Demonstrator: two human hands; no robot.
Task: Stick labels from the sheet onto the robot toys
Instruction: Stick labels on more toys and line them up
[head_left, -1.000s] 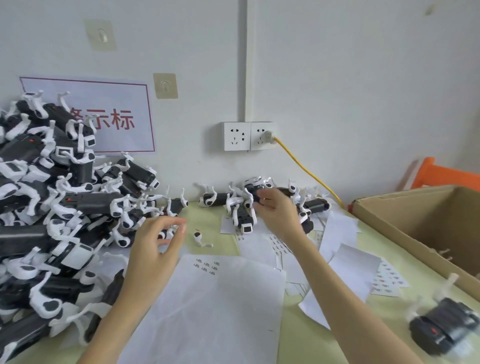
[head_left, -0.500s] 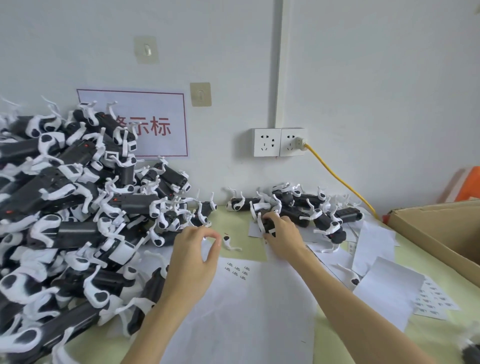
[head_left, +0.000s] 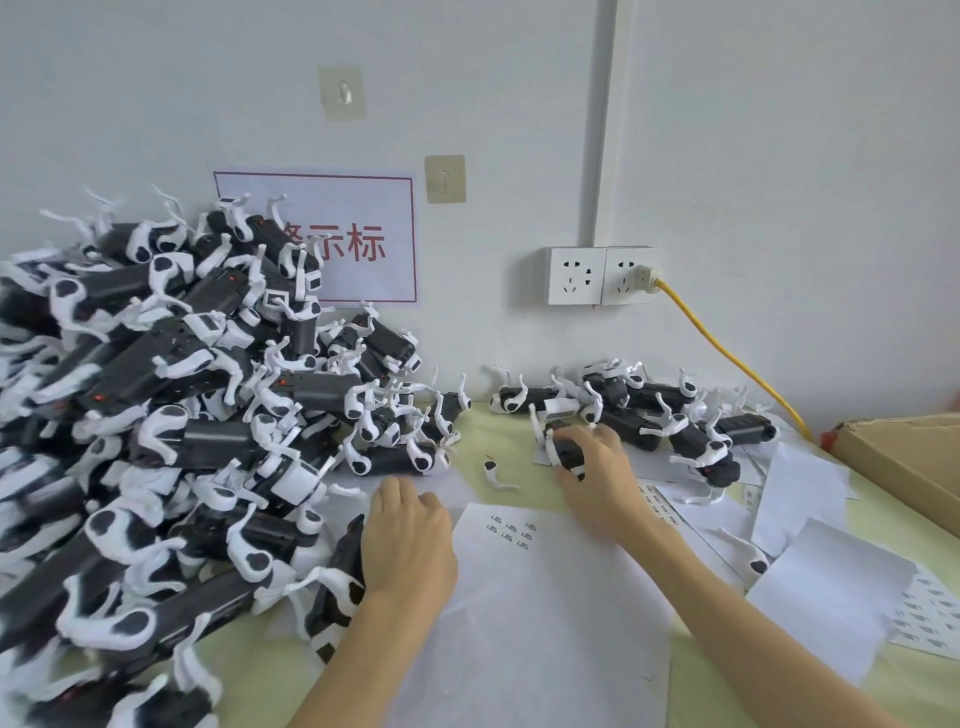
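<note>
The right hand (head_left: 597, 470) has its grip curled round a black-and-white toy (head_left: 563, 452), holding it at the near edge of a small row of toys (head_left: 649, 410) that lies along the wall. The left hand (head_left: 410, 530) rests knuckles up on the sheet (head_left: 535, 613), fingers bent under; whether its grip holds anything cannot be told.

The sheet is white and mostly bare, spread on the pale green desk (head_left: 249, 670) between the two forearms. A few small labels (head_left: 511, 529) remain near its far edge, between the hands. A loose white toy part (head_left: 493, 473) lies on the desk just beyond the sheet, between the hands.

To the left, a large heap of toys (head_left: 156, 415) is piled against the wall and reaches the left hand's wrist. To the right, more sheets (head_left: 810, 582) lie overlapped, some with rows of labels, and a cardboard box (head_left: 904, 467) stands at the desk's right edge.

On the wall are a sign (head_left: 358, 208) with red characters, two hooks, and a double socket (head_left: 600, 275) with a yellow cable (head_left: 727, 353) plugged in.
</note>
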